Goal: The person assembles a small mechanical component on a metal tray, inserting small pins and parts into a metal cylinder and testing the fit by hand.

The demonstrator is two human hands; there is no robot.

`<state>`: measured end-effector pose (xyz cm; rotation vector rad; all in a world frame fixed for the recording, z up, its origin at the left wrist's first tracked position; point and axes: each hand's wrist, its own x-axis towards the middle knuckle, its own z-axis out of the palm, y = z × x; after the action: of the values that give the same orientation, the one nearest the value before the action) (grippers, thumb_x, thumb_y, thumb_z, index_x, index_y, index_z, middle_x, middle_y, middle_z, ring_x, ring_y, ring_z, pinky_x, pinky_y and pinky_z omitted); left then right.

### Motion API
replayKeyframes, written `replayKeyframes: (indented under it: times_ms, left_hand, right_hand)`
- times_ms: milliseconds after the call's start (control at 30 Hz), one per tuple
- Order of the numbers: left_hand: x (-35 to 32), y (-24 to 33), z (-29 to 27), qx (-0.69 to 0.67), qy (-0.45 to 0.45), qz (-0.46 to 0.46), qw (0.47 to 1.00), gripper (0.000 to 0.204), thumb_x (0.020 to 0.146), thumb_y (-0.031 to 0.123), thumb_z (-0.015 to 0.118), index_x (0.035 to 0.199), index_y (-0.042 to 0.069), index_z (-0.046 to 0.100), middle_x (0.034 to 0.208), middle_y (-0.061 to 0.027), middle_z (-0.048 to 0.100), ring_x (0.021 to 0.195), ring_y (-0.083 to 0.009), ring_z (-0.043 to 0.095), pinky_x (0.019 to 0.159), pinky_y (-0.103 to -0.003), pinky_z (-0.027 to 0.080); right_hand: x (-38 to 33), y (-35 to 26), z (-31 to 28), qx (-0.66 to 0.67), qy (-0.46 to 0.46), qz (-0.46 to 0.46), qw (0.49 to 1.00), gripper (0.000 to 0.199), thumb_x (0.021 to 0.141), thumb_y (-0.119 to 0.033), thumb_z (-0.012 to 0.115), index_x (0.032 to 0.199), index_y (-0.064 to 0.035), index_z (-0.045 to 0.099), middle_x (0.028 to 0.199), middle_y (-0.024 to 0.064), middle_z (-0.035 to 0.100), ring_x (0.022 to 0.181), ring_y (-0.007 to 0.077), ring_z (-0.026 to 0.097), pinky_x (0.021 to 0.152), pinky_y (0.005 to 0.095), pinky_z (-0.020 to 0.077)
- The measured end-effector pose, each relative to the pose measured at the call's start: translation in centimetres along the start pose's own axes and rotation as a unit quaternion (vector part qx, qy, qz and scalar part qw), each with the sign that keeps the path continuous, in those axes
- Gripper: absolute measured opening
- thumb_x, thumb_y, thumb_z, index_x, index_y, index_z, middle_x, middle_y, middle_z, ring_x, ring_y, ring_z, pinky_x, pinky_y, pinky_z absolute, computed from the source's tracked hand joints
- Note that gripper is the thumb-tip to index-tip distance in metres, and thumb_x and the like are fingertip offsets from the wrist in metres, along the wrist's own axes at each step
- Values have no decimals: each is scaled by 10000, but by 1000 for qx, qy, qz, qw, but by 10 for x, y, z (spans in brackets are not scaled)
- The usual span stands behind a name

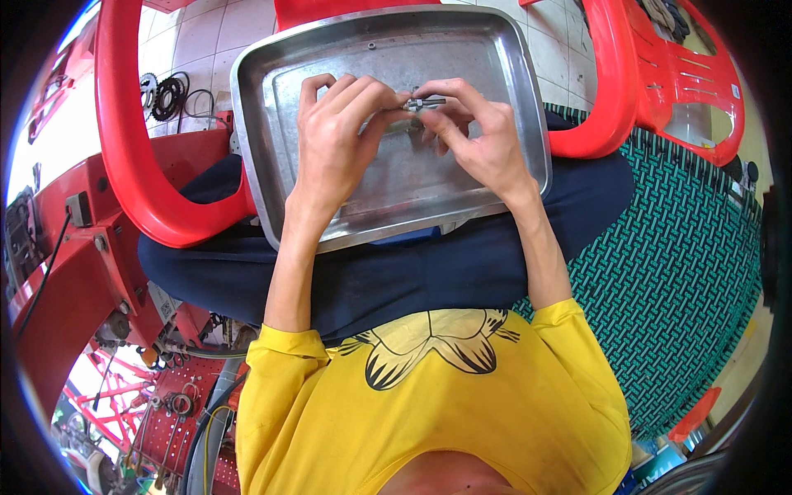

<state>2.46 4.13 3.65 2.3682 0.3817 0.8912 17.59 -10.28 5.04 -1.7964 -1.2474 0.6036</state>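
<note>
Lap-held steel tray (272, 107) under both hands; left hand (334, 148) and right hand (483, 140) pinch a small bolt (422, 103) at 12 o'clock. Looks mid-assembly, fingertips closed on it; next needs a steady twist.

Small metal bolt (424, 103), silvery, lying level, pinched at fingertips of both hands above a steel tray (256, 99).

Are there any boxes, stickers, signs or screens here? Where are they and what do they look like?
Sticker: small pale rectangle on the red chair, upper right.
Tag: small white patch with dark marks, on the red frame, lower left.
No boxes, signs or screens.
</note>
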Motion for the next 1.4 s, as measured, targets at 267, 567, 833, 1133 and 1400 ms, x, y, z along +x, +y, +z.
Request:
replayKeyframes:
  times_ms: [267, 567, 833, 1133, 1400]
  left_hand:
    - [0, 1, -1, -3, 2, -6, 1000, 151, 795, 135, 829, 876, 121, 702, 816, 27, 686, 790, -180, 646, 892, -390, 412]
    - [0, 1, 0, -2, 5, -7, 1000, 151, 784, 125, 835, 867, 120, 709, 817, 32, 694, 792, -178, 643, 893, -383, 418]
    - [0, 4, -3, 6, -10, -7, 1000, 163, 769, 109, 849, 902, 97, 757, 826, 2, 727, 787, -175, 647, 863, -341, 424]
    - [-1, 2, -3, 9, -5, -2, 1000, 169, 767, 112, 852, 902, 96, 753, 818, -3, 723, 779, -178, 656, 852, -335, 427]
    - [-2, 2, 1, -4, 7, -5, 1000, 150, 784, 120, 843, 847, 108, 707, 798, 16, 691, 781, -188, 639, 873, -369, 425]
  right_hand:
    - [1, -7, 0, 35, 17, -7, 999, 264, 975, -276, 738, 1190, -129, 693, 743, 62, 737, 627, 158, 732, 572, 276, 534]
    - [1, -7, -1, 39, -7, 20, 999, 282, 993, -281, 715, 1196, -88, 682, 760, 67, 742, 618, 153, 728, 568, 275, 538]
    - [1, -5, -3, 79, -5, 9, 997, 288, 1038, -316, 651, 1192, -73, 681, 713, 75, 729, 600, 151, 718, 542, 274, 529]
    - [1, -11, -4, 71, -6, 24, 997, 240, 1040, -274, 652, 1170, -77, 694, 715, 74, 732, 607, 154, 727, 539, 273, 538]
    - [0, -5, -2, 58, -15, 23, 998, 268, 1043, -296, 646, 1173, -67, 694, 683, 72, 727, 599, 152, 727, 539, 266, 545]
